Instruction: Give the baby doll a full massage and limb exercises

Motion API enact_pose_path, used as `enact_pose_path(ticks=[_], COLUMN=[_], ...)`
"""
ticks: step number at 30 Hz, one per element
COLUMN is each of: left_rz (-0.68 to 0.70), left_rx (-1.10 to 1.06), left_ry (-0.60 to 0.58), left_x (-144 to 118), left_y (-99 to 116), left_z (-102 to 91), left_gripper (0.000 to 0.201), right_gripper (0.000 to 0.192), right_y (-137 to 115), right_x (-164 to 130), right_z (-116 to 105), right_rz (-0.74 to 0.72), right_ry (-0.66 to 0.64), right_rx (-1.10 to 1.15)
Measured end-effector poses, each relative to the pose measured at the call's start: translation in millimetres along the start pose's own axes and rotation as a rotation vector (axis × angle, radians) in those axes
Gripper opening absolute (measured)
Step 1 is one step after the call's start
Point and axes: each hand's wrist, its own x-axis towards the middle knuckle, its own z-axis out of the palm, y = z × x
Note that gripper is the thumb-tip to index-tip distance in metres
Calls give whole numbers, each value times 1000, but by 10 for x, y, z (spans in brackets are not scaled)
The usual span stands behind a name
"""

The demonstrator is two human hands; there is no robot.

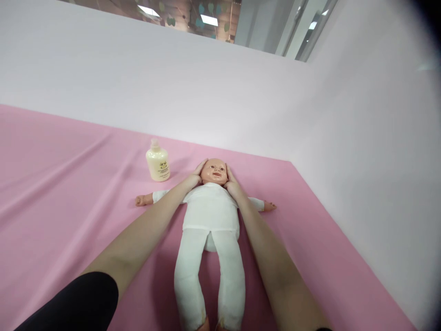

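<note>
A baby doll (211,216) in white clothes lies on its back on the pink sheet (69,184), head away from me, arms spread. My left hand (195,176) rests flat against the left side of the doll's head (213,171). My right hand (231,182) cups the other side of the head. Both hands touch the head with fingers extended and hold nothing else.
A cream lotion bottle (158,161) stands upright on the sheet just left of the doll's head. White walls (241,92) close the sheet at the back and along the right. Pink sheet stretches wide to the left.
</note>
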Motion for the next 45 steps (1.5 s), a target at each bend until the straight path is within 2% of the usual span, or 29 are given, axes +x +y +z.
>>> enact_pose_path(ticks=[3, 6, 13, 18, 25, 35, 40, 45], left_rz=[-30, 3, 108, 114, 164, 221, 301, 277], left_rx=[-20, -3, 147, 203, 251, 359, 377, 329], left_ry=[6, -1, -74, -96, -109, -182, -112, -68], left_x=[-24, -21, 101, 135, 149, 241, 209, 134], left_y=[7, -40, -146, -189, -187, -269, -302, -250], left_z=[57, 25, -188, -215, -225, -350, -295, -220], left_gripper=[69, 74, 91, 100, 95, 101, 93, 91], right_gripper=[93, 93, 94, 98, 111, 115, 115, 109], right_y=[41, 74, 85, 58, 10, 81, 101, 123], right_x=[65, 113, 136, 124, 61, 93, 104, 116], right_z=[-45, -97, -163, -175, -188, -208, -211, -233], right_rz=[-6, -28, -94, -119, -116, -123, -141, -148], right_ry=[-18, -44, -49, -86, -112, -113, -116, -66], right_rx=[-64, -132, -307, -385, -537, -485, -458, -554])
